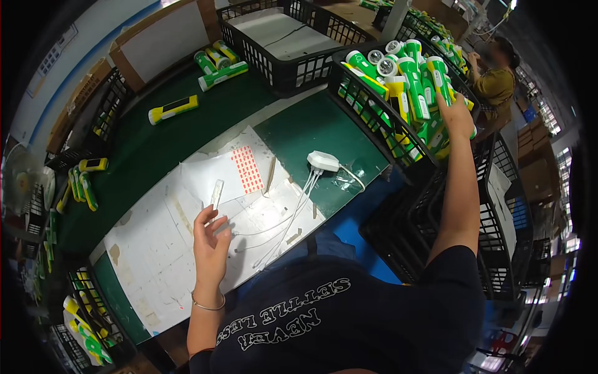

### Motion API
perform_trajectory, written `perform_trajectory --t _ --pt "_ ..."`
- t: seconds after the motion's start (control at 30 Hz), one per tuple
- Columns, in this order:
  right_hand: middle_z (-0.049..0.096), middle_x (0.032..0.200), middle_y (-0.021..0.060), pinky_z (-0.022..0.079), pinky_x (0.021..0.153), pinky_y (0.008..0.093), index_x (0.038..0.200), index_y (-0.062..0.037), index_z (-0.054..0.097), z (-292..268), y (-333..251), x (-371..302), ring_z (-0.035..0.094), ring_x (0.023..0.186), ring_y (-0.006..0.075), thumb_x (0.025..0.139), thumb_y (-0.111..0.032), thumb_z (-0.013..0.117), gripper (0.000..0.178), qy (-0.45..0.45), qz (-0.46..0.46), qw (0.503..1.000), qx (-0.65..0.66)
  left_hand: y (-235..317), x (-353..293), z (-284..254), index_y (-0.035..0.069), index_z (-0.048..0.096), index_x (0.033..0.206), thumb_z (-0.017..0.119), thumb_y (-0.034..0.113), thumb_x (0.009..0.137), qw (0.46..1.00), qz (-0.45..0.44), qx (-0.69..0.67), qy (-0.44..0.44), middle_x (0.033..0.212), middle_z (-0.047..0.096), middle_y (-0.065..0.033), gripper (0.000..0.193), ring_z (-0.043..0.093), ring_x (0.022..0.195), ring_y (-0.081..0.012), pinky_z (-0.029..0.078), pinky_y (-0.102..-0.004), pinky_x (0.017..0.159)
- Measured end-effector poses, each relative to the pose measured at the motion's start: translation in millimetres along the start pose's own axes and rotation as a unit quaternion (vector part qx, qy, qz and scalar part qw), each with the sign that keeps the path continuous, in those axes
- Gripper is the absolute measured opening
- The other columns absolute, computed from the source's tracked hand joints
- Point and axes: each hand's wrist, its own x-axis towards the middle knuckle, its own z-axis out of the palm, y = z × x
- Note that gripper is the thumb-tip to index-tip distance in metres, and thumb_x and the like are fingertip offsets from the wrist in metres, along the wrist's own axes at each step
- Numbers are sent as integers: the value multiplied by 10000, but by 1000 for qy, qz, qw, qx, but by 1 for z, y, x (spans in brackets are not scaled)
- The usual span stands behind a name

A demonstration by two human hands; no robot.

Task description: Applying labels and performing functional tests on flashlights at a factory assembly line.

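At the right, my right hand (458, 117) reaches into a black plastic crate (334, 73) heaped with green, white and yellow flashlights (412, 87). Its thumb and fingers close round the lower end of one green-and-white flashlight (437, 73), which stands tilted among the others. Over the white work sheet (156, 249) hovers my left hand (210, 243), its fingers loosely curved and apart with nothing between them. Just beyond its fingertips lies a slim whitish strip (217, 192). A sheet of small red stickers (247, 169) rests farther off.
A white charging hub (324, 161) with several cables stands on the green mat. One yellow flashlight (173, 110) lies alone; several more (219, 65) are grouped at the back by a black crate (274, 62). Stacked crates (398, 230) stand at right. A person (495, 78) sits far right.
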Motion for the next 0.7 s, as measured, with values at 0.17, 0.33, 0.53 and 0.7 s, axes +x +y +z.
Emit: perform_trajectory --t 0.17,0.33,0.53,0.7 --pt "626 1050 196 472 782 465 1153 -28 517 -3 -12 -4 603 965 359 754 -634 482 726 -25 26 998 -58 -4 6 -7 20 352 1304 582 76 820 1000 -14 0 3 1258 378 -134 539 475 1117 -223 434 -319 890" --pt "628 1036 192 480 776 453 1047 -25 610 -39 -18 -30 610 947 342 748 -605 515 660 -57 -10 993 -103 -3 13 -17 -7 370 1283 571 81 827 999 -31 -12 13 1250 402 -131 506 478 1122 -215 429 -318 894" --pt "632 930 155 472 713 440 971 -50 545 -25 -3 -47 609 877 342 776 -604 517 588 6 -31 999 -36 -15 31 -17 11 393 1283 590 170 868 999 -13 -11 -39 1241 418 -108 486 512 1074 -171 447 -269 855" --pt "599 903 124 462 645 436 889 -80 527 -10 -10 -55 591 805 345 808 -514 551 442 129 -78 988 -46 -16 35 -21 5 397 1267 578 115 853 999 -27 -15 -32 1234 429 -110 465 503 1078 -185 446 -291 866"
